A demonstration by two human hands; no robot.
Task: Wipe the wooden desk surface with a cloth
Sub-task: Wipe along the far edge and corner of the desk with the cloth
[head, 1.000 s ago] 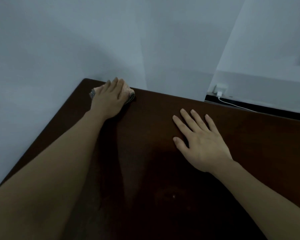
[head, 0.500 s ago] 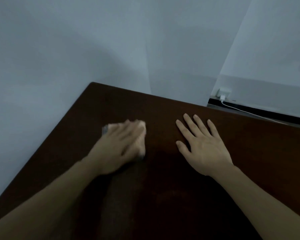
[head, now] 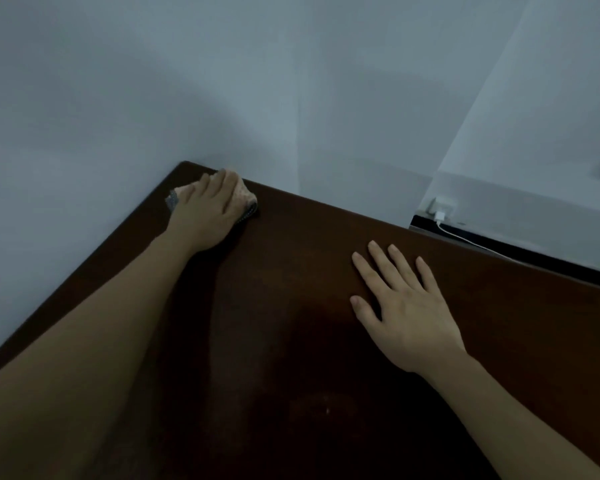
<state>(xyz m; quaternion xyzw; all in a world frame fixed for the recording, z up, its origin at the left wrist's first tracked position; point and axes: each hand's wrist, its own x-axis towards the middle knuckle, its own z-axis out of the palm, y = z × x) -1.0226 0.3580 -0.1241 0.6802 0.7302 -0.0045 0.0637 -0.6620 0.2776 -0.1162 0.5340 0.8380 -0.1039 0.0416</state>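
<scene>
Left hand [head: 205,216], fingers straight, is pressing the cloth [head: 245,199] at the desk's [head: 291,271] 11 o'clock corner; right hand [head: 409,313] is lying flat, fingers spread.

— What surrounds that far corner?
— Pale grey-blue walls [head: 153,81], dimly lit.
— And past the far edge, to the right?
— A white charger [head: 440,213] with its cable [head: 471,241] trailing over a dark ledge [head: 534,258].

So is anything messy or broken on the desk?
Nothing stands out. The left hand presses the cloth at the desk's far corner, the right hand rests flat, and no spills or damage show.
</scene>
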